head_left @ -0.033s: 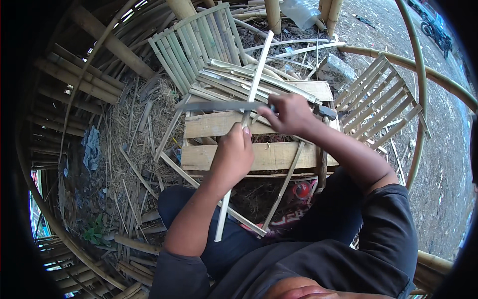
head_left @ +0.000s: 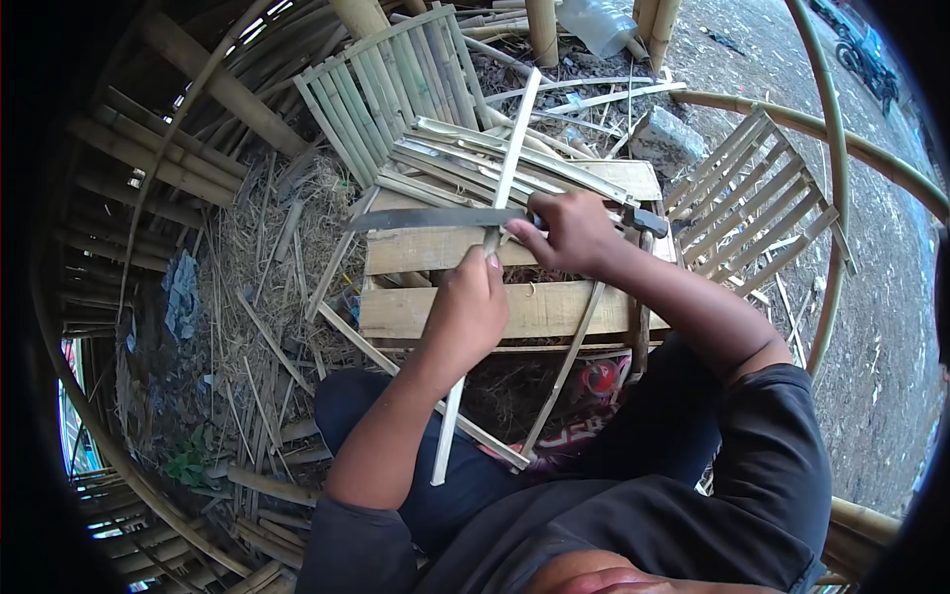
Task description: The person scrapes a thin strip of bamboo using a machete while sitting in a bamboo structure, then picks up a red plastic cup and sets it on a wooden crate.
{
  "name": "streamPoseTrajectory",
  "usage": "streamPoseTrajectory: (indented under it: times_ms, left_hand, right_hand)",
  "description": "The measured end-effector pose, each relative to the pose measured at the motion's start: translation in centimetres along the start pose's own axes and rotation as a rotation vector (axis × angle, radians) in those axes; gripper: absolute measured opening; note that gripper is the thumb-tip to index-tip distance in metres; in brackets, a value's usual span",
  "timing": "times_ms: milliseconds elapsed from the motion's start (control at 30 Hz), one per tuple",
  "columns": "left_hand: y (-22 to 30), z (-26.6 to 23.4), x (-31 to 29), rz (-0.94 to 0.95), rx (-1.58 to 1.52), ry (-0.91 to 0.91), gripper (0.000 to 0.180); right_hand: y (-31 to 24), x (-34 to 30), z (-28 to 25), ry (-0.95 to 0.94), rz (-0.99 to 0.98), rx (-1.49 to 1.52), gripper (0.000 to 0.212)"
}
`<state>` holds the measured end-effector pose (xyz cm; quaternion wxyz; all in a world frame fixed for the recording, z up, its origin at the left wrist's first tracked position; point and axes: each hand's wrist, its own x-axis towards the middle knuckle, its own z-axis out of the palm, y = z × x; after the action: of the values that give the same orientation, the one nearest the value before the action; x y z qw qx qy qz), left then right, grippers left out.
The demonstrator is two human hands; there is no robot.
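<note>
My left hand is closed round a long, pale bamboo strip, which slants from the far side of a low slatted wooden bench down past my forearm. In my closed right hand is a long knife. Its dark blade points left and crosses the strip just beyond my left fingers. The handle is mostly hidden in my grip. Behind the blade, a pile of split bamboo strips lies on the bench. A hammer rests at the bench's right end.
A slatted bamboo panel leans beyond the bench, and another slatted frame stands at right. A concrete block sits between them. Thin strips lean against the bench's near side. Straw and bamboo scraps litter the ground at left.
The bamboo strip has slid slightly toward me with my left hand. The knife blade has shifted a little nearer and shows more of its flat side.
</note>
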<state>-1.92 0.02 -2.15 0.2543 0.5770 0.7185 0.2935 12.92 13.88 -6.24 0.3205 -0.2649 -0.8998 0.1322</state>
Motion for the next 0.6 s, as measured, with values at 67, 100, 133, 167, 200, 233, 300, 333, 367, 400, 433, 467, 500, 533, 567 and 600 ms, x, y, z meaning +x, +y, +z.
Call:
streamPoseTrajectory:
  times_ms: [67,100,133,167,200,233,300,333,367,400,433,467,500,533,567,600]
  left_hand:
    - [0.6,0.4,0.0,-0.032,0.048,-0.024,0.03]
    - [0.3,0.7,0.1,-0.037,0.051,-0.02,0.03]
    - [0.2,0.9,0.3,-0.041,0.058,-0.012,0.03]
    - [0.1,0.9,0.4,-0.041,0.058,-0.009,0.03]
    - [-0.1,0.9,0.4,-0.04,0.095,0.0,0.03]
    - [-0.1,0.8,0.5,-0.037,0.134,0.005,0.03]
    - [0.3,0.5,0.5,-0.014,0.133,0.017,0.027]
    - [0.5,0.4,0.5,0.005,0.129,0.031,0.025]
    - [0.5,0.5,0.6,0.006,0.13,0.03,0.025]
    - [0.4,0.5,0.6,0.013,0.133,0.032,0.025]
    - [0.4,0.5,0.6,0.018,0.137,0.036,0.025]
    - [0.4,0.4,0.6,0.018,0.138,0.038,0.025]
    - [0.4,0.2,0.6,0.036,0.139,0.062,0.025]
    - [0.6,0.2,0.6,0.057,0.134,0.085,0.025]
    - [0.8,0.1,0.5,0.057,0.13,0.086,0.025]
    - [1.3,-0.3,0.2,-0.015,0.087,0.059,0.027]
  right_hand:
    - [0.4,0.0,0.4,-0.084,0.051,0.037,0.054]
    - [0.8,-0.1,0.8,-0.086,0.052,0.036,0.054]
    - [1.3,0.1,1.2,-0.06,0.007,0.005,0.055]
    - [1.7,0.2,1.5,-0.035,-0.038,-0.027,0.055]
    - [2.1,0.3,1.9,-0.034,-0.04,-0.027,0.055]
    - [2.5,0.4,2.1,-0.022,-0.046,-0.037,0.051]
    - [3.8,0.7,2.8,0.053,-0.086,-0.07,0.048]
    - [4.2,0.9,2.8,0.055,-0.084,-0.07,0.048]
    - [4.7,1.0,2.7,0.05,-0.095,-0.084,0.048]
    - [5.0,1.1,2.7,0.046,-0.106,-0.098,0.049]
    - [5.3,1.3,2.7,0.058,-0.124,-0.114,0.05]
    - [5.4,1.5,2.8,0.059,-0.125,-0.113,0.05]
    - [5.6,1.7,2.8,0.087,-0.132,-0.123,0.049]
    - [5.8,1.8,2.6,0.111,-0.138,-0.139,0.049]
    - [5.9,2.0,2.2,0.144,-0.117,-0.14,0.048]
    - [7.1,2.3,2.5,0.151,-0.069,-0.168,0.056]
